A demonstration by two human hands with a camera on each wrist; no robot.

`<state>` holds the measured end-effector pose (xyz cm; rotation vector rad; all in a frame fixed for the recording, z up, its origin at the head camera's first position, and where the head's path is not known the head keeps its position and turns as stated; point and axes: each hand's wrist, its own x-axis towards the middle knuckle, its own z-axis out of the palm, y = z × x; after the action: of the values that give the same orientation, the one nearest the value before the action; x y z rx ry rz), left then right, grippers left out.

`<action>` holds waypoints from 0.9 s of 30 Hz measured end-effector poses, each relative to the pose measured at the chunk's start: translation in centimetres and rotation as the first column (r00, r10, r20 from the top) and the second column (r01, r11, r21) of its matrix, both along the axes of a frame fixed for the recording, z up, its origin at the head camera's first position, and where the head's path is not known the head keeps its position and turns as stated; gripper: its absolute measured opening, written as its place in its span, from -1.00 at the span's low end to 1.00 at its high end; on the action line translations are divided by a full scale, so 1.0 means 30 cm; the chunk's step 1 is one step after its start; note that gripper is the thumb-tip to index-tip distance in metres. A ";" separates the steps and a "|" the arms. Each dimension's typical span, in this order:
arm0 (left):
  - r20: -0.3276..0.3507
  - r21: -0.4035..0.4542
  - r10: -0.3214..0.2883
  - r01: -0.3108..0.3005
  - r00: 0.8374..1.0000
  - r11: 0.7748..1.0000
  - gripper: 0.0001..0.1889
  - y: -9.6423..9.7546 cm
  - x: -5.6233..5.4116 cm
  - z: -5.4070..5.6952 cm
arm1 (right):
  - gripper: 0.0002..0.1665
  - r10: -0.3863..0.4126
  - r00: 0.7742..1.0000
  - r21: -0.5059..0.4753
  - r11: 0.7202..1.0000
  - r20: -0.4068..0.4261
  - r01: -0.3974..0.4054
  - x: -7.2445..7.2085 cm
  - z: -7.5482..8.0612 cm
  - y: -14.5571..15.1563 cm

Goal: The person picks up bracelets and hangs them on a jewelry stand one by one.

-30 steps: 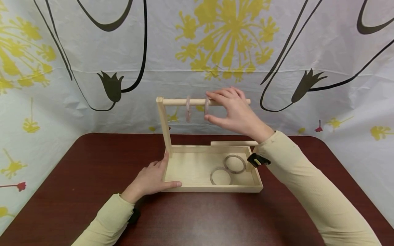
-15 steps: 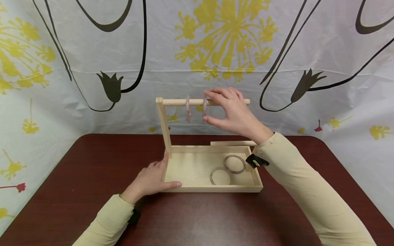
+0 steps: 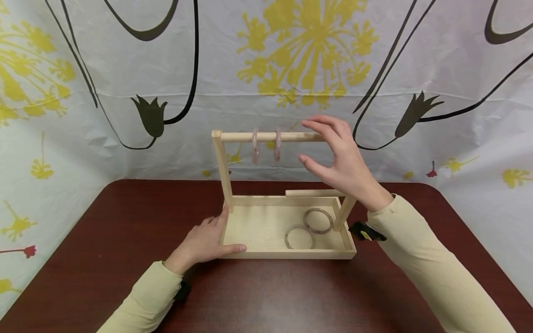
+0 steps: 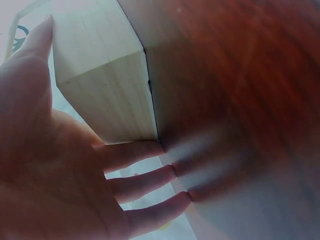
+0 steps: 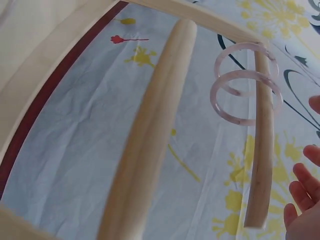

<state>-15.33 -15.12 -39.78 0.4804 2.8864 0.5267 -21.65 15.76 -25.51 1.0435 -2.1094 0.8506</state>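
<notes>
Two pale pink bangles, a left bangle [image 3: 255, 146] and a right bangle [image 3: 277, 146], hang apart on the upper wooden bar [image 3: 306, 137] of a stand. My right hand [image 3: 347, 162] is just right of them, thumb and fingers spread, holding nothing. In the right wrist view, its fingertips [image 5: 302, 175] show beside the bar. My left hand [image 3: 201, 245] rests at the left front corner of the wooden tray [image 3: 287, 254], its thumb over the front wall. Its other fingers [image 4: 150, 187] reach down outside the corner, nearly straight, tips at the tabletop.
Two more bangles lie flat in the tray, a back bangle [image 3: 318, 220] and a front bangle [image 3: 300, 237]. A lower bar [image 3: 312, 193] extends left from a short post [image 3: 344, 212] at the right. A tall post [image 3: 222, 171] bears the upper bar. Behind the dark table [image 3: 104, 249] hangs a patterned cloth [image 3: 233, 60].
My right hand has let go of the right bangle, which stays on the upper bar, and has moved away to the right with its fingers spread. The left hand stays in place.
</notes>
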 end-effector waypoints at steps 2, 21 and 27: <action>0.000 -0.003 0.000 0.000 1.000 1.000 0.20 0.001 0.000 0.001 | -0.34 -0.001 1.000 -0.007 1.000 0.006 0.001 0.011 -0.010 0.017; 0.010 -0.008 -0.003 0.004 1.000 1.000 0.20 -0.001 0.006 0.012 | -0.30 -0.100 0.979 0.007 0.995 0.179 0.101 0.098 -0.141 0.154; 0.011 -0.003 -0.003 0.003 1.000 1.000 0.20 -0.001 0.004 0.012 | -0.29 -0.098 0.981 0.003 0.995 0.167 0.099 0.135 -0.177 0.178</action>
<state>-15.20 -15.14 -39.43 0.4803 2.8751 0.5229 -17.61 21.09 -30.83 0.8824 -2.2764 0.9227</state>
